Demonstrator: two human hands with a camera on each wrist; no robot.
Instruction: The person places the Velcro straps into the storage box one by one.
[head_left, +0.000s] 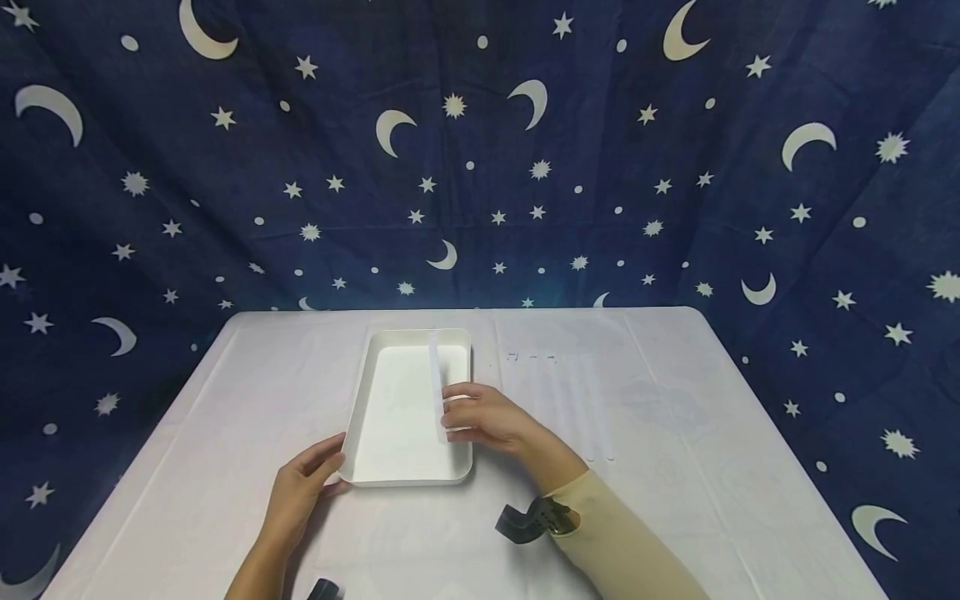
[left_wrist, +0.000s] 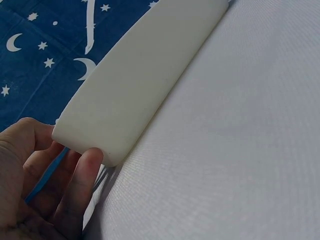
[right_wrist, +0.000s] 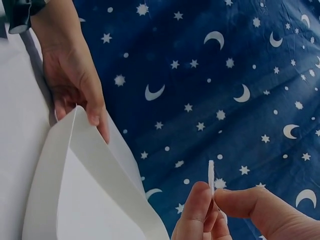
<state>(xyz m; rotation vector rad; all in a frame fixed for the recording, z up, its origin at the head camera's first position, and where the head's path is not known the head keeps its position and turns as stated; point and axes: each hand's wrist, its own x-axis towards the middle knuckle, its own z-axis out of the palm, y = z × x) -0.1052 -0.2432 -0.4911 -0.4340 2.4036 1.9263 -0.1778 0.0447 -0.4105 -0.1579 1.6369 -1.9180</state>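
A shallow white rectangular tray (head_left: pixel 397 417) lies on the table. My left hand (head_left: pixel 296 487) grips its near left corner; in the left wrist view the thumb and fingers hold the tray wall (left_wrist: pixel 130 85) from both sides. Over the tray's right part, my right hand (head_left: pixel 487 417) pinches a thin white strip (head_left: pixel 435 371), which runs lengthwise toward the far rim. The right wrist view shows the strip (right_wrist: pixel 211 172) nearly edge-on between thumb and fingers, above the tray (right_wrist: pixel 85 165). Its top end (left_wrist: pixel 90 25) also rises beyond the tray wall in the left wrist view.
Several pale, see-through strips (head_left: pixel 562 400) lie side by side on the white-covered table (head_left: pixel 697 500), right of the tray, with small dark marks near their far ends. A dark blue curtain (head_left: pixel 480 192) with moons and stars hangs behind the table.
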